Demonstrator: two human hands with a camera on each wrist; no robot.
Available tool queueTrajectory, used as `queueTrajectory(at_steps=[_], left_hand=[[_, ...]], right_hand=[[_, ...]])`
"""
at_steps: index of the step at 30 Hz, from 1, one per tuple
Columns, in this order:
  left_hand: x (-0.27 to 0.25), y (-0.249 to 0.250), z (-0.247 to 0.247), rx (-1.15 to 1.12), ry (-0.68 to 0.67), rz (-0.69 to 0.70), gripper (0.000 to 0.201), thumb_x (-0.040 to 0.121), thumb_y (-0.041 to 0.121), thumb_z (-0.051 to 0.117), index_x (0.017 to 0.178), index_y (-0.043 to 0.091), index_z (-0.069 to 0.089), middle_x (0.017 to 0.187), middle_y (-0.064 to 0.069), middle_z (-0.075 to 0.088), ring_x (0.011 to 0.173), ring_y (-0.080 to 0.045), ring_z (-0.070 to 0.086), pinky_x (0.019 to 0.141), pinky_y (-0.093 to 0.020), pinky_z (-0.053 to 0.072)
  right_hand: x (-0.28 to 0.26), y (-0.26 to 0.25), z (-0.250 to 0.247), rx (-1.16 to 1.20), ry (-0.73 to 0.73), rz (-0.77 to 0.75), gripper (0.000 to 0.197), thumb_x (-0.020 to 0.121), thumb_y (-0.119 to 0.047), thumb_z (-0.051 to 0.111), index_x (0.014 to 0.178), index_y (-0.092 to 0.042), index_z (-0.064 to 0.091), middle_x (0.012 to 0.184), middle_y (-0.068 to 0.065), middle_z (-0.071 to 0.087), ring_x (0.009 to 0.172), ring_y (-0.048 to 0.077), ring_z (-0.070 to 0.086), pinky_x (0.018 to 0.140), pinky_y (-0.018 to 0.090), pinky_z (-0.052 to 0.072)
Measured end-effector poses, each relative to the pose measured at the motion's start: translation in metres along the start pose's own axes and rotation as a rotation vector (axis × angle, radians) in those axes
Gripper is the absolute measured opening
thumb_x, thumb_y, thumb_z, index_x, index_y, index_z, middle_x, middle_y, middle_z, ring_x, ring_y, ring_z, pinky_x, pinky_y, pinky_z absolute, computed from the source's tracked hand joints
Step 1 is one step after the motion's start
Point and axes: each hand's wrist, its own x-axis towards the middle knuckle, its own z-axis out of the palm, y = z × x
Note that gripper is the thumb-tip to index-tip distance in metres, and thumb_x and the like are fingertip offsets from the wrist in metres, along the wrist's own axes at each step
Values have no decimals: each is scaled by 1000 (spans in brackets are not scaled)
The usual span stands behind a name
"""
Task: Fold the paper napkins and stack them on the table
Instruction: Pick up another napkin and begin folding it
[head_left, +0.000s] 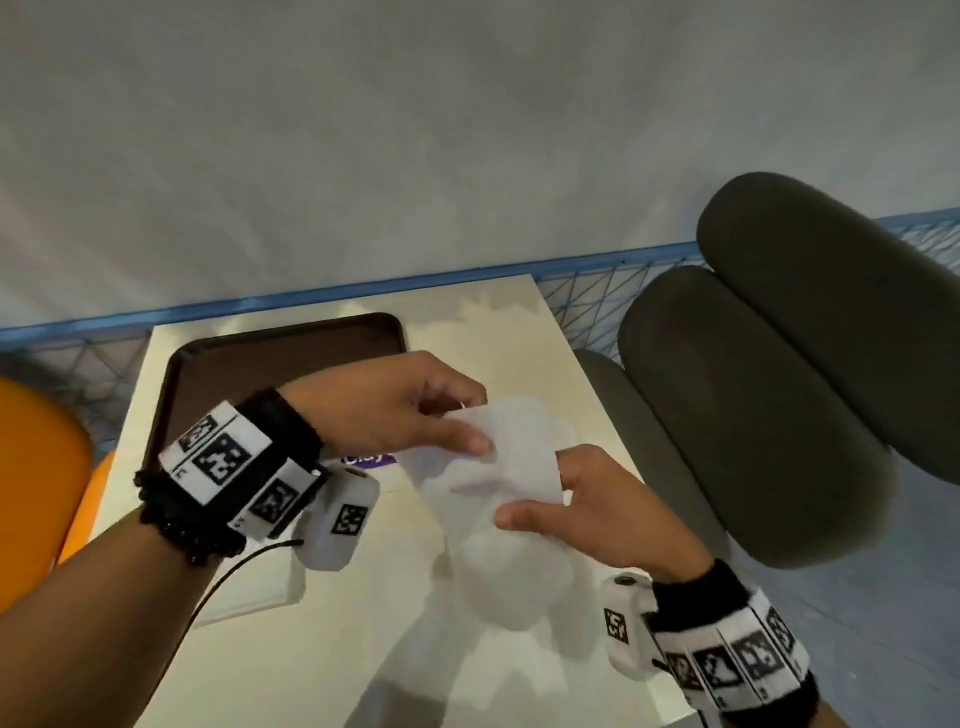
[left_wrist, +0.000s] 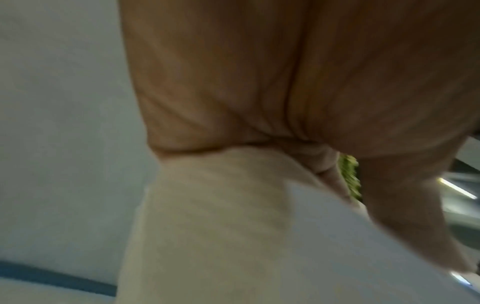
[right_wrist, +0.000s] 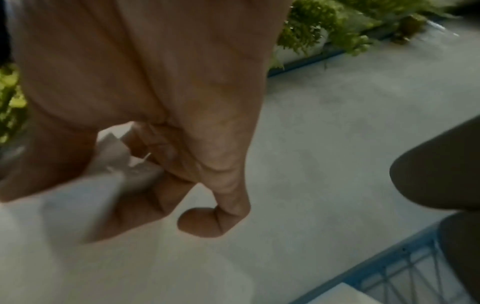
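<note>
A thin white paper napkin (head_left: 493, 483) hangs crumpled in the air above the pale table (head_left: 519, 332), held between both hands. My left hand (head_left: 475, 423) pinches its upper edge with thumb and fingers. My right hand (head_left: 537, 491) pinches its lower right side, thumb on top. In the left wrist view the napkin (left_wrist: 207, 216) runs out from under the palm (left_wrist: 259, 82). The right wrist view shows curled fingers (right_wrist: 161, 195) gripping bunched napkin (right_wrist: 116, 160). A flat white piece (head_left: 249, 597), possibly folded napkins, lies on the table under my left forearm.
A dark brown tray (head_left: 270, 358) lies at the table's far left. A purple-labelled pack (head_left: 363, 460) peeks out below my left hand. A grey padded chair (head_left: 779, 364) stands to the right, an orange seat (head_left: 36, 452) to the left. Blue railing (head_left: 597, 260) runs behind.
</note>
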Motion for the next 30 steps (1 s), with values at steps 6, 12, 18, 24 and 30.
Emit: queueTrajectory(at_steps=[6,12,18,24,30], left_hand=[[-51,-35,-3,-938,537,-123,83,53,89,51,74,12,72,82,-10,73,67,-18,71,61,-25,57],[-67,-73,52,-1081,524,-233,77,72,74,55,97,6,76,105,-19,73,83,-28,73,79,-41,54],[-76,-87,61,-853,583,-174,33,89,20,67,115,0,69,113,-18,73,101,-36,71,87,-44,59],[-53,-137,98,-760,605,-311,27,92,9,69,119,7,69,115,-11,74,110,-36,68,103,-52,49],[-38,-180,138,-583,448,-441,35,84,34,78,117,26,70,138,9,57,127,-15,55,114,-36,39]], right_hand=[[-1,-19,-5,515,57,-9,22,76,-24,86,96,-18,80,100,13,78,91,34,74,81,45,60],[11,-8,19,523,284,106,18,83,-23,77,98,-12,78,100,11,78,94,36,74,84,50,59],[6,-5,33,448,313,113,18,87,-18,75,104,-14,77,100,2,79,93,24,75,82,42,59],[17,44,45,403,342,373,35,88,-39,74,118,-27,62,102,-3,76,93,18,72,88,41,54],[13,87,56,292,301,413,29,90,-31,73,70,-22,55,55,-14,40,56,11,35,55,20,30]])
